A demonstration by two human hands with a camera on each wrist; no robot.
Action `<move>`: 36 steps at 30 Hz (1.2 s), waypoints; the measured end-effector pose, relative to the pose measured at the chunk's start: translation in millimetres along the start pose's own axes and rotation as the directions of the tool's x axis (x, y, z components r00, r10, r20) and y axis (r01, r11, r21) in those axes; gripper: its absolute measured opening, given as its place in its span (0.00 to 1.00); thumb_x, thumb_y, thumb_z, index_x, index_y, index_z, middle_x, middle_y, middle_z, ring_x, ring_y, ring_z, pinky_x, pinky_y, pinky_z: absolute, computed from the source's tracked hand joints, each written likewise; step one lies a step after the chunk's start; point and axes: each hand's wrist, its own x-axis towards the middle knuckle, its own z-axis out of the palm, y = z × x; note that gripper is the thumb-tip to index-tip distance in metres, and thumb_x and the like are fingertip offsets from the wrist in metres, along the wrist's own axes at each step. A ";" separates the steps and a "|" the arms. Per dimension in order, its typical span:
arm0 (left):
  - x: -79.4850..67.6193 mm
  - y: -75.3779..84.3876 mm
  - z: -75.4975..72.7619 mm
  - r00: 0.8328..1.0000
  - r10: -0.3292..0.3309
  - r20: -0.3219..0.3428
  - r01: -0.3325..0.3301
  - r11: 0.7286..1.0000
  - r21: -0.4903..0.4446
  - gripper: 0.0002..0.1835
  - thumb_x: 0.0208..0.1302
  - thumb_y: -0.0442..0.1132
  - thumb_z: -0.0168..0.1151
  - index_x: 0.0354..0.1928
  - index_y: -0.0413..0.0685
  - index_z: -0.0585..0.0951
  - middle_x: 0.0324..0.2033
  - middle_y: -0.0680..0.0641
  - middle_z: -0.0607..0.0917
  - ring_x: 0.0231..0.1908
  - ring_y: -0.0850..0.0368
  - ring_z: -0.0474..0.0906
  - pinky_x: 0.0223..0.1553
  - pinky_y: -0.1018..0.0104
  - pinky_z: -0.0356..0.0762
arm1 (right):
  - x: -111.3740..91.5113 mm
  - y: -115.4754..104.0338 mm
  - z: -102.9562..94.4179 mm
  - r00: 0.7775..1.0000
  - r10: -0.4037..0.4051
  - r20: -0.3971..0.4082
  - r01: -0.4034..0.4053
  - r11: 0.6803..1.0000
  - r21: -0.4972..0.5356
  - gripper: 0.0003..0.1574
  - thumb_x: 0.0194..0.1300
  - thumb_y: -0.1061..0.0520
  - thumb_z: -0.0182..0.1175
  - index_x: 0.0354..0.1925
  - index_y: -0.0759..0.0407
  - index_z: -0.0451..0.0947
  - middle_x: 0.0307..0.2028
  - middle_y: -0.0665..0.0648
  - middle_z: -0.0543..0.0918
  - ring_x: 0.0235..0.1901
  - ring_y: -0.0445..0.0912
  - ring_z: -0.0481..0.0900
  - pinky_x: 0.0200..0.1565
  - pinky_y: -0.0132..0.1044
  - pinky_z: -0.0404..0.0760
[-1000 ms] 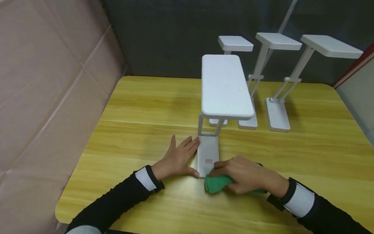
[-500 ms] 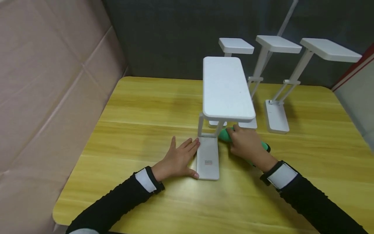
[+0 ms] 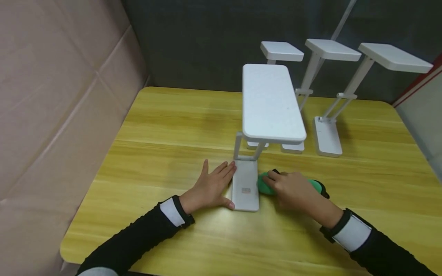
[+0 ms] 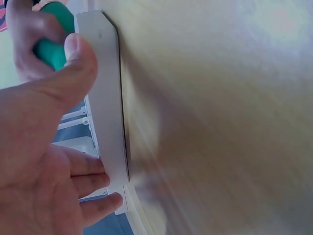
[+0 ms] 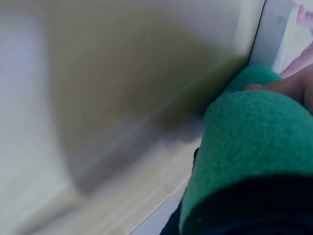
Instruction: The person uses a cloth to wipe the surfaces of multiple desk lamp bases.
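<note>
A white folding desk lamp [image 3: 271,103] stands on the table, its flat base [image 3: 245,176] toward me and its panel raised over it. My left hand [image 3: 210,189] lies spread at the base's left edge, fingertips and thumb against it. In the left wrist view, the thumb [image 4: 78,63] overlaps the near end of the base's side. My right hand [image 3: 293,191] grips a folded green cloth [image 3: 264,184] with black edging, bunched against the base's right side. The right wrist view shows the fuzzy cloth [image 5: 254,132] filling the lower right, its tip at the base.
Three more white lamps stand behind and to the right, including a right lamp [image 3: 327,138], a middle lamp [image 3: 331,49] and a left lamp [image 3: 281,51]. The wood-grain table [image 3: 165,130] meets a dark backdrop [image 3: 193,46] and a padded pinkish wall [image 3: 65,115].
My right hand with the green cloth has gone from the base's near right corner to its far right end, then back to midway along the right side. The left hand has stayed put.
</note>
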 end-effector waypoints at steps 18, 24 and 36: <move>-0.1 -0.2 -1.8 1.000 0.008 -0.028 -0.009 1.000 -0.018 0.60 0.41 0.73 0.57 0.68 0.44 0.47 0.68 0.47 0.47 0.66 0.50 0.44 0.57 0.30 0.34 | -12.7 16.0 -15.3 0.977 0.205 0.054 -0.210 0.969 0.127 0.31 0.43 0.61 0.62 0.51 0.58 0.73 0.39 0.60 0.74 0.20 0.43 0.69 0.14 0.33 0.65; -0.1 -0.4 -1.3 1.000 0.013 -0.024 -0.014 0.999 -0.030 0.60 0.41 0.73 0.57 0.68 0.44 0.47 0.68 0.47 0.47 0.67 0.51 0.43 0.57 0.30 0.34 | 20.3 25.5 7.9 0.957 0.290 0.009 -0.290 0.957 0.029 0.26 0.46 0.61 0.58 0.47 0.64 0.71 0.34 0.61 0.72 0.16 0.44 0.65 0.10 0.35 0.60; 0.9 -1.9 1.4 0.999 0.025 -0.045 -0.025 1.000 0.008 0.60 0.40 0.74 0.56 0.67 0.44 0.47 0.68 0.46 0.48 0.67 0.52 0.43 0.57 0.30 0.33 | 1.2 -9.1 0.5 0.998 0.065 0.012 -0.065 0.997 -0.034 0.30 0.38 0.56 0.62 0.45 0.64 0.74 0.38 0.57 0.76 0.18 0.45 0.70 0.12 0.34 0.63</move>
